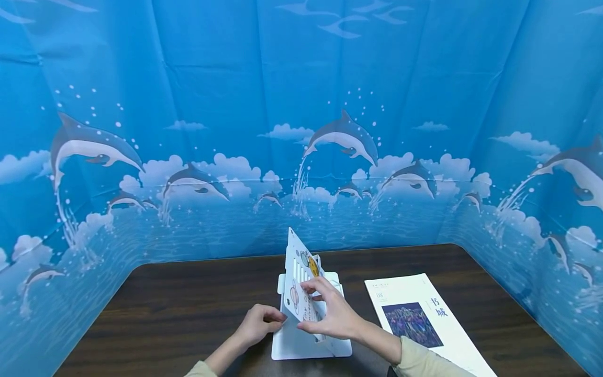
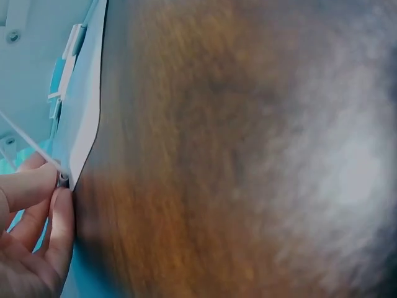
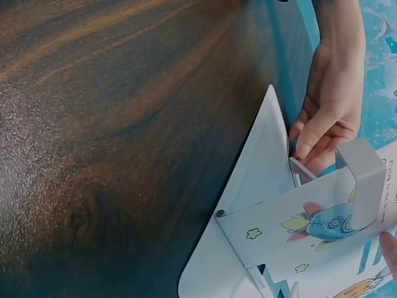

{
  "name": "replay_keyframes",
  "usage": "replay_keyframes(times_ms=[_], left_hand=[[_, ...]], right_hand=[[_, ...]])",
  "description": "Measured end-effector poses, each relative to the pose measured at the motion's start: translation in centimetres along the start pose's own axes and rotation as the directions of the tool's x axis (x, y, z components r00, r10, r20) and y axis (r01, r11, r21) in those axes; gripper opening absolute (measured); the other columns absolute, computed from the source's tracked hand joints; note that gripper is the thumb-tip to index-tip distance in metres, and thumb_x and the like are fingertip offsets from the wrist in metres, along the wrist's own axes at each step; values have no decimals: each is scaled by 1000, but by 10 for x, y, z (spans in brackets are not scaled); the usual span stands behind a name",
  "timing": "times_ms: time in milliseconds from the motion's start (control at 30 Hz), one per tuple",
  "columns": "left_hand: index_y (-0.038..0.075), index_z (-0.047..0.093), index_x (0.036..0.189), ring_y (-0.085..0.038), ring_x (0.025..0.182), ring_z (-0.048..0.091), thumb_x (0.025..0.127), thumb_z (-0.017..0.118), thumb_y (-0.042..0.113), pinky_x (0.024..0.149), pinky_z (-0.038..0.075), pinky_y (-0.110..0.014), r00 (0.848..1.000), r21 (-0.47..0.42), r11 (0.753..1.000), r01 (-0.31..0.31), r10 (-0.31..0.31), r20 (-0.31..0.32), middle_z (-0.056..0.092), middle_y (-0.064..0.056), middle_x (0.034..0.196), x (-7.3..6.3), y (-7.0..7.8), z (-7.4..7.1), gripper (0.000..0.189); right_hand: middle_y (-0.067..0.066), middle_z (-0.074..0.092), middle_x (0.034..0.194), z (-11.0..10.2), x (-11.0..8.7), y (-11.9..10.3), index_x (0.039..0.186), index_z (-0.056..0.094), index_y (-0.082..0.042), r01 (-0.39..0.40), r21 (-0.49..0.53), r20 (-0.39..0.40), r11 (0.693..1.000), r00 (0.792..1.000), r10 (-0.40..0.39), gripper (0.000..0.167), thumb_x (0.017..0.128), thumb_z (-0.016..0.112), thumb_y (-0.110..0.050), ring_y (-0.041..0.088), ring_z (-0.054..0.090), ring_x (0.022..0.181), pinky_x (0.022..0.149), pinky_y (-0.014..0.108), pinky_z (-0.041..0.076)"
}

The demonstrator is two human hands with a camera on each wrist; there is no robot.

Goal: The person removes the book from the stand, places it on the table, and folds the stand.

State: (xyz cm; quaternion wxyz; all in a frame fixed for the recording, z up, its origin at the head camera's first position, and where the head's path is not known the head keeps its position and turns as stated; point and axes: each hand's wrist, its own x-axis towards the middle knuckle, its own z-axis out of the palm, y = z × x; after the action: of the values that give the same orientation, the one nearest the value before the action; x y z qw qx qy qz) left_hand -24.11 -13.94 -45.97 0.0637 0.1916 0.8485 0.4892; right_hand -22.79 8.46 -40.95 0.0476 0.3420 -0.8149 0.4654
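Note:
A white book stand [image 1: 308, 293] with planet and rocket drawings stands on the table, its printed panel tilted up from a flat white base [image 1: 301, 348]. My right hand [image 1: 334, 314] grips the panel, thumb at the lower edge and fingers over its side. Low at the left side, my left hand [image 1: 258, 323] pinches a thin wire support [image 3: 303, 167] with thumb and fingertips, close to the base. A bent ledge [image 3: 367, 180] sticks out from the panel in the right wrist view. Most of the right hand is out of that view; a fingertip [image 3: 389, 248] shows against the panel.
To the right lies a white book [image 1: 419, 314] with a dark, colourful picture on its cover. The dark wood table [image 1: 188, 293] has rounded far corners. A blue curtain [image 1: 235, 131] printed with dolphins hangs around its back and sides.

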Motion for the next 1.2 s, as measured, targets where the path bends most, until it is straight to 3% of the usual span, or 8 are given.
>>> replay_keyframes(times_ms=[233,500,833,1200], left_hand=[[-5,68,81,-11,65,58,74,69,-3,55,48,-20,998,-15,999,-47,47,33,67,-12,75,7,-4,-5,7],[-5,68,80,-7,61,52,78,66,0,53,45,-18,998,18,998,-62,62,34,65,-8,73,9,-3,-3,5],[-3,66,80,-9,59,50,79,65,0,50,42,-18,998,13,999,-49,49,34,63,-8,70,12,-2,0,3],[-2,64,79,-5,57,47,82,62,2,49,39,-18,997,79,995,-57,53,51,58,-1,67,11,-3,0,5]], right_hand=[[-4,48,116,1,1,-2,121,47,-16,15,-42,-11,999,1000,-16,61,70,74,-36,14,51,100,82,31,50],[-4,48,115,3,1,-1,120,48,-14,20,-46,-31,999,999,-22,60,70,74,-33,16,50,99,81,31,50],[-6,48,113,5,0,-2,122,48,-15,29,-55,-64,998,997,-32,61,68,74,-30,14,48,99,80,29,50],[-5,47,113,5,-1,-2,124,48,-13,27,-70,-101,997,994,-34,65,66,73,-28,15,49,98,79,28,51]])
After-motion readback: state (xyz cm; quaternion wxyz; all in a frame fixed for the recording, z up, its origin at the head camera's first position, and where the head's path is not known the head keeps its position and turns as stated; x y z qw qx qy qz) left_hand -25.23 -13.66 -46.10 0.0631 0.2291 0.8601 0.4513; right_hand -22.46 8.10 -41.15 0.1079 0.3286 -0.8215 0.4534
